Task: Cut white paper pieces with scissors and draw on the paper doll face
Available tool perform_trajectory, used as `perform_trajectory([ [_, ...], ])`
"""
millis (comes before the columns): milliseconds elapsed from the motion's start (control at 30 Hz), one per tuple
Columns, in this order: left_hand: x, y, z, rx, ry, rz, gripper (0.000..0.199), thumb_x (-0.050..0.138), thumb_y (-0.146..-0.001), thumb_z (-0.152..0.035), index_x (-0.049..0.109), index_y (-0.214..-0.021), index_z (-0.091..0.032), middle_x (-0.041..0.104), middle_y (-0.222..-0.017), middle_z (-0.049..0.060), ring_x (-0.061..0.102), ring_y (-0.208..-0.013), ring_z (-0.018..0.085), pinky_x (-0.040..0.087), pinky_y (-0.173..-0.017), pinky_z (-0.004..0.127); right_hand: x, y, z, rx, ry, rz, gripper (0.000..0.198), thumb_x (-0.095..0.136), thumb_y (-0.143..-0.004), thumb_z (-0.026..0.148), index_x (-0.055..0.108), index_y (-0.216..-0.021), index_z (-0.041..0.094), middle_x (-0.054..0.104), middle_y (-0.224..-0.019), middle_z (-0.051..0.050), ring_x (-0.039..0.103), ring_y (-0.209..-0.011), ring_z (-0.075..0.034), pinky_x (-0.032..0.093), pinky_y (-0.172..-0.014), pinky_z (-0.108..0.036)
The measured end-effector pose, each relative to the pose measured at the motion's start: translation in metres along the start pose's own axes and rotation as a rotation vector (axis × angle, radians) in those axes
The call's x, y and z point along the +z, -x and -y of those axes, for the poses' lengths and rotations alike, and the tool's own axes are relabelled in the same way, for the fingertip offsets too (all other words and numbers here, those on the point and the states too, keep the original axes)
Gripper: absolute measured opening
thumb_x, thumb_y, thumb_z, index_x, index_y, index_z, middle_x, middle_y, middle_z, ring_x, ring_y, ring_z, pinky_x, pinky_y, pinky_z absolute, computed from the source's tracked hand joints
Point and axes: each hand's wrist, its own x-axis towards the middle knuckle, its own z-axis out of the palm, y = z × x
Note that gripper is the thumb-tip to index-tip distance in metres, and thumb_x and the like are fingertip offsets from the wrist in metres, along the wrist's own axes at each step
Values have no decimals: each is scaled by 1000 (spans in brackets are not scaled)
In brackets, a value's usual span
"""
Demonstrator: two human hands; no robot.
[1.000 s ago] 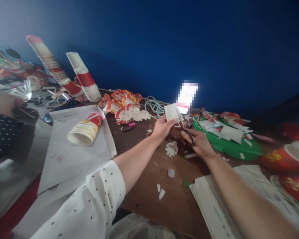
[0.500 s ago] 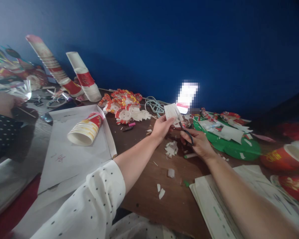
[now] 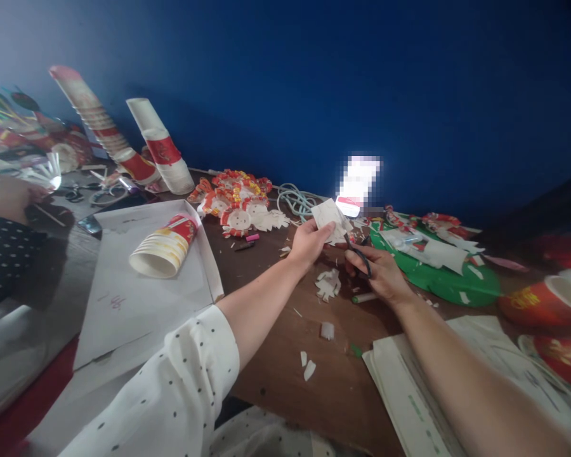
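Note:
My left hand (image 3: 310, 242) pinches a small white piece of paper (image 3: 324, 214) with faint lines drawn on it, held above the brown table (image 3: 280, 355). Black-handled scissors (image 3: 360, 257) are in my right hand (image 3: 380, 271), fingers through the loops, with the blades at the paper's right edge. How far apart the blades are is too small to tell. Below my hands lies a white cut-out shape (image 3: 328, 284) with jagged edges. A green-tipped marker (image 3: 363, 298) rests under my right hand.
Left of me, a shallow white box (image 3: 118, 324) holds stacked paper cups (image 3: 164, 247). Leaning cup stacks (image 3: 167, 155) stand by the blue wall. Red-and-white paper crafts (image 3: 238, 197), a coiled cord (image 3: 297, 200) and a green disc (image 3: 476, 285) with scraps lie around. A co-worker's hand (image 3: 9, 197) is far left.
The paper has tilted slightly in my left hand. The scissors have shifted a tiny bit right and down with my right hand. The rest looks the same.

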Motion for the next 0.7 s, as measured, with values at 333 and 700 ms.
perform_trajectory([
  [333, 2, 5, 3, 3, -47, -20, 28, 72, -71, -39, 67, -83, -14, 64, -66, 2, 49, -51, 8, 39, -54, 23, 1, -2, -3, -48, 22, -42, 37, 62, -80, 56, 69, -79, 20, 55, -60, 0, 47, -56, -13, 37, -53, -27],
  [700, 6, 11, -3, -73, -66, -33, 33, 73, -70, -45, 64, -77, -14, 58, -59, 0, 45, -49, 8, 37, -48, 23, 0, -2, -2, -57, -13, -41, 36, 62, -81, 53, 63, -70, 19, 53, -59, 1, 45, -56, -11, 34, -54, -26],
])
